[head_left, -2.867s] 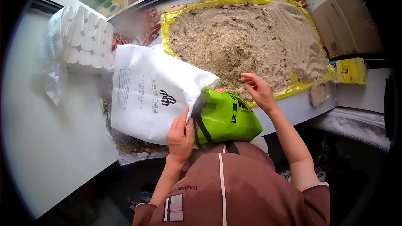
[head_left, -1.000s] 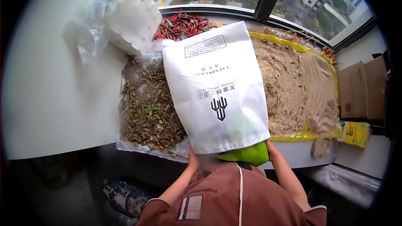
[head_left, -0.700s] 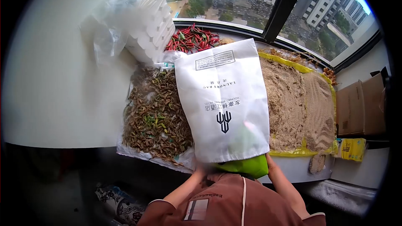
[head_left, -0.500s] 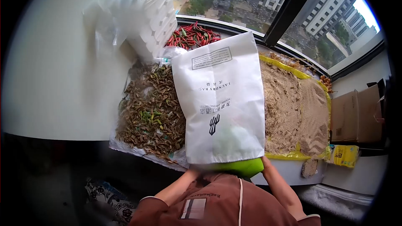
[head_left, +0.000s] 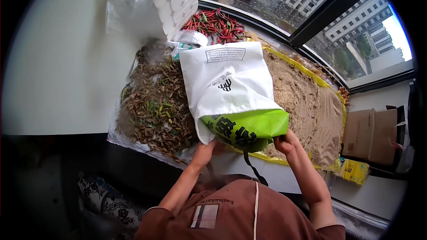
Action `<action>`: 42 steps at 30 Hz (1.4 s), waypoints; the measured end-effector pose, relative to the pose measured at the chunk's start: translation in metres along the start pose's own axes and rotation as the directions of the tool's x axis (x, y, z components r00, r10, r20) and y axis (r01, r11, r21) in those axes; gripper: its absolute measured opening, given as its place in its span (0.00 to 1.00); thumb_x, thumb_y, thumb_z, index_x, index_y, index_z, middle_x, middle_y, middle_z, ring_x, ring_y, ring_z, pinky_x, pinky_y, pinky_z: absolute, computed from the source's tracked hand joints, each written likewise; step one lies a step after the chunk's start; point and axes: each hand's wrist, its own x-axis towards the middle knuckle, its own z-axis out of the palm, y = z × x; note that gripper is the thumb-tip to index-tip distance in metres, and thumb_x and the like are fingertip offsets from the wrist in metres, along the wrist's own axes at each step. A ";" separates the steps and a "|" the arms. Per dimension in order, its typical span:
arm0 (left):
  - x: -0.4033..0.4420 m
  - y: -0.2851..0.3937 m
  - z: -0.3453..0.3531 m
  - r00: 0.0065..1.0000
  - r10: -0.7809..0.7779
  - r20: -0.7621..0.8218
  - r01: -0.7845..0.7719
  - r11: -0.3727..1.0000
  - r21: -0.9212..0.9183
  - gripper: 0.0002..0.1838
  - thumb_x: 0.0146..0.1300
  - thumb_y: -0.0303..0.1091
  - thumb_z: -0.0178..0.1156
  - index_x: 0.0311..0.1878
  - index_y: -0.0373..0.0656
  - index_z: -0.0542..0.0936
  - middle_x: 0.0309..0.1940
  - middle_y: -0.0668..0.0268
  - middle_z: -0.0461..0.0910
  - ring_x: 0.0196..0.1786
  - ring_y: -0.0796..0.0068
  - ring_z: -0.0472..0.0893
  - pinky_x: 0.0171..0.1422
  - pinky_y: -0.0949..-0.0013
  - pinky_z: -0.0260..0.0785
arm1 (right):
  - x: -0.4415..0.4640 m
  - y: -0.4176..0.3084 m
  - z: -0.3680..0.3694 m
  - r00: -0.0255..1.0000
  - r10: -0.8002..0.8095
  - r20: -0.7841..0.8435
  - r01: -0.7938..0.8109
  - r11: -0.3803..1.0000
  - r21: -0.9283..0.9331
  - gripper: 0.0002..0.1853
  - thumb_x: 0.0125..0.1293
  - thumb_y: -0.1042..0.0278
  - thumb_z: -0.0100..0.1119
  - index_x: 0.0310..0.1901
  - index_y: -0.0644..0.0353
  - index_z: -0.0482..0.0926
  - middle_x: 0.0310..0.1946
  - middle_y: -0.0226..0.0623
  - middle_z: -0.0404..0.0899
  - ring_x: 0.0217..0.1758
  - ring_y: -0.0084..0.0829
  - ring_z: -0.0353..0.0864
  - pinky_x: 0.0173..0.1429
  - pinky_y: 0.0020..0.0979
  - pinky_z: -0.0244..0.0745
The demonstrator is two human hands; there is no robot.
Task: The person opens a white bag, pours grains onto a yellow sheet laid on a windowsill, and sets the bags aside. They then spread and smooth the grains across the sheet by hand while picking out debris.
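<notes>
A white laundry bag [head_left: 195, 71] with printed lettering lies over the ledge, its mouth toward me. Out of that mouth bulges a bright green bag [head_left: 267, 122] with black characters, and a dark strap dangles below it. My left hand [head_left: 204, 152] is closed on the lower left corner of the white bag's edge. On the other side, my right hand [head_left: 287, 142] grips the green bag's right edge, fingers partly hidden under it. How far the green bag reaches inside the white one is hidden.
Dried pods [head_left: 151, 102] cover a sheet on the left, and grain-like material [head_left: 307, 106] spreads over a yellow-edged sheet on the right. Red chillies [head_left: 218, 23] lie by the window. White stacked trays [head_left: 178, 4] stand at the back left; a cardboard box [head_left: 373, 133] is at the right.
The white bag has been lowered and its lower part folded back, showing much more of the green bag. Both hands have moved forward, away from my body.
</notes>
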 end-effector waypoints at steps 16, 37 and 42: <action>0.051 0.077 -0.027 0.959 0.275 -0.071 -0.283 0.950 -0.131 0.12 0.68 0.37 0.50 0.44 0.39 0.77 0.30 0.64 0.82 0.32 0.73 0.82 0.35 0.72 0.73 | 0.051 -0.031 0.147 0.925 -0.153 0.348 0.118 0.986 0.121 0.13 0.72 0.69 0.43 0.50 0.71 0.68 0.44 0.48 0.78 0.45 0.37 0.81 0.42 0.29 0.85; 0.081 -0.016 0.077 0.991 -0.050 0.128 0.055 0.998 -0.039 0.19 0.69 0.45 0.46 0.47 0.38 0.76 0.30 0.61 0.82 0.31 0.75 0.82 0.30 0.77 0.73 | 0.042 -0.042 0.015 0.605 -0.675 0.423 0.279 -0.317 -0.906 0.25 0.66 0.42 0.50 0.47 0.59 0.75 0.30 0.35 0.81 0.26 0.23 0.79 0.29 0.22 0.72; 0.071 0.023 0.069 0.992 -0.022 0.121 0.010 0.995 0.099 0.17 0.68 0.40 0.45 0.44 0.37 0.77 0.28 0.62 0.83 0.30 0.77 0.81 0.31 0.78 0.69 | 0.059 -0.025 0.019 0.703 -0.612 0.362 0.527 0.106 -0.843 0.13 0.66 0.67 0.55 0.50 0.60 0.76 0.31 0.32 0.81 0.31 0.21 0.80 0.33 0.25 0.77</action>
